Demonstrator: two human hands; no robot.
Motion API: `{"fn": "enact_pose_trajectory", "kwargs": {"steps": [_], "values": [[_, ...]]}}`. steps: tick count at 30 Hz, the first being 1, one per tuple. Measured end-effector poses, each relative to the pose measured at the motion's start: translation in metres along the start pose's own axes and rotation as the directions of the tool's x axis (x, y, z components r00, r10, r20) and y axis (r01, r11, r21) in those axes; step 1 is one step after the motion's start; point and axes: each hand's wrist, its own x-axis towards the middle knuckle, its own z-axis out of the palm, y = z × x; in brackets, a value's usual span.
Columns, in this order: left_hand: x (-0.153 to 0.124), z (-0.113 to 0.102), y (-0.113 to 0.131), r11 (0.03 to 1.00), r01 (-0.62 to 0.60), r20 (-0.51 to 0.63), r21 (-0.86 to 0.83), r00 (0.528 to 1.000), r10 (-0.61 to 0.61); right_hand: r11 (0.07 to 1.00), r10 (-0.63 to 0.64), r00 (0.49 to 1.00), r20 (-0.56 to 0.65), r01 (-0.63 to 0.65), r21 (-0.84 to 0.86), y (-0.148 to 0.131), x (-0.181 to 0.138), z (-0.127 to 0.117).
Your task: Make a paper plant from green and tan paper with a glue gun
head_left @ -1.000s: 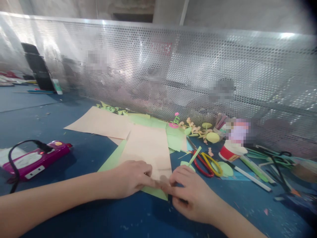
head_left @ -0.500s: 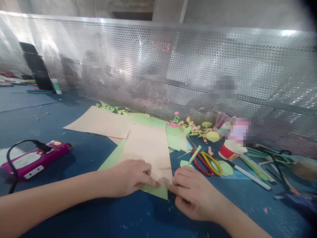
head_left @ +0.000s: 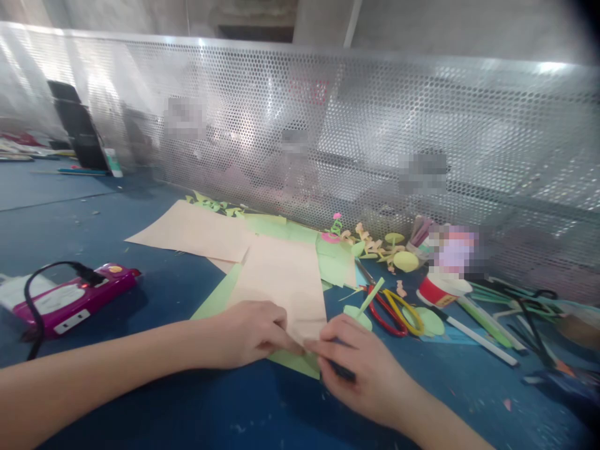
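A peach sheet of paper (head_left: 281, 275) lies over green paper (head_left: 216, 299) on the blue table, in front of me. My left hand (head_left: 253, 334) rests on the peach sheet with its fingers curled, and its fingertips press the near end down. At the near right corner, my right hand (head_left: 354, 362) has its index finger and thumb drawn close together at the sheet's edge. The fingertips of both hands almost meet there. A green corner (head_left: 297, 362) sticks out below them. What lies right under the fingertips is partly hidden.
To the left is a purple power strip (head_left: 79, 300) with a black cable. Scissors (head_left: 391, 309), a red paper cup (head_left: 440, 287) and a white pen (head_left: 482, 340) lie on the right. Another peach sheet (head_left: 192, 231) and paper flowers sit before a perforated metal screen (head_left: 262, 125).
My right hand has moved left, its index finger now over the paper's near corner beside the left fingertips. My left hand has stayed on the sheet. The view has shifted slightly.
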Motion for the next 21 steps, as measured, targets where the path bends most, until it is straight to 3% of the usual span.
{"fn": "enact_pose_trajectory", "kwargs": {"steps": [4, 8, 21], "values": [[0.001, -0.007, -0.002, 0.982, 0.044, 0.002, -0.186, 0.999, -0.044, 0.999, -0.013, 0.994, 0.106, 0.009, 0.031, -0.002, 0.001, 0.009], [-0.001, -0.02, -0.005, 0.918, 0.177, 0.091, -0.354, 0.984, -0.154, 1.0, 0.001, 0.987, 0.161, 0.001, -0.012, -0.001, 0.0, 0.009], [-0.007, -0.022, -0.026, 0.827, 0.239, 0.19, -0.509, 0.968, -0.163, 0.996, 0.083, 0.962, 0.261, -0.069, -0.061, -0.01, 0.008, 0.005]]}}
